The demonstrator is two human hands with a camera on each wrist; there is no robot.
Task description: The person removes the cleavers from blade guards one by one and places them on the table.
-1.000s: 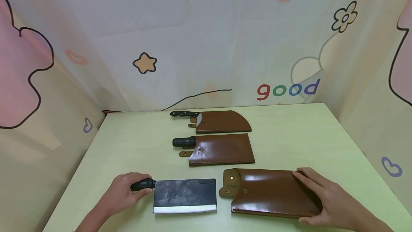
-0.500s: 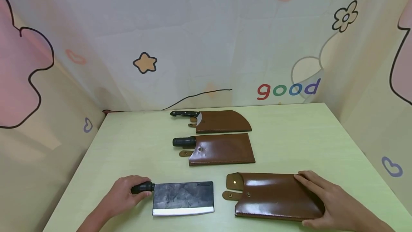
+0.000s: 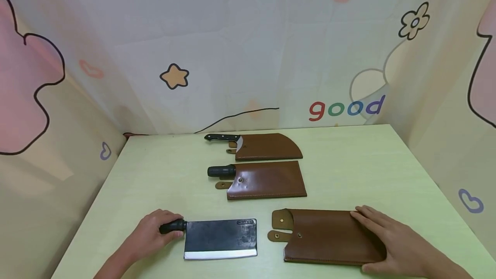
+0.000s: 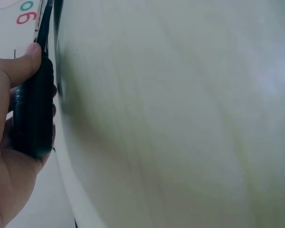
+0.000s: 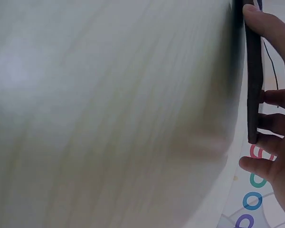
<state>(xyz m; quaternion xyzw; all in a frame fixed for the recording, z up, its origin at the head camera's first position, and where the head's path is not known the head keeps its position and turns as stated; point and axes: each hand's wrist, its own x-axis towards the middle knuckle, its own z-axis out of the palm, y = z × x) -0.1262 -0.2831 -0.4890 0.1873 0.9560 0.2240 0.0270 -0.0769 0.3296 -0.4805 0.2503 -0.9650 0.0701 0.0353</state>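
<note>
Sheath (image 3: 325, 237), at 3 o'clock from cleaver (image 3: 221, 237), now lies farther off; left fingers (image 3: 168, 215) grip handle (image 3: 170, 226), right fingers (image 3: 368, 224) sheath; keeping both level seems best.

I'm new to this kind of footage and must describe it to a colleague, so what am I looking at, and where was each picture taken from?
There is no machine here, just a person's two bare hands. The wide view comes from a camera worn on the head, looking forward and down at the table. The other two views come from cameras worn on the wrists, each showing one hand close up.

The left hand grips a bare-bladed cleaver by its black handle. The right hand holds one end of a brown sheath, whose open end faces the cleaver.

Farther back lie two sheathed knives: one in a rectangular sheath, and behind it one in a rounded sheath.
</note>
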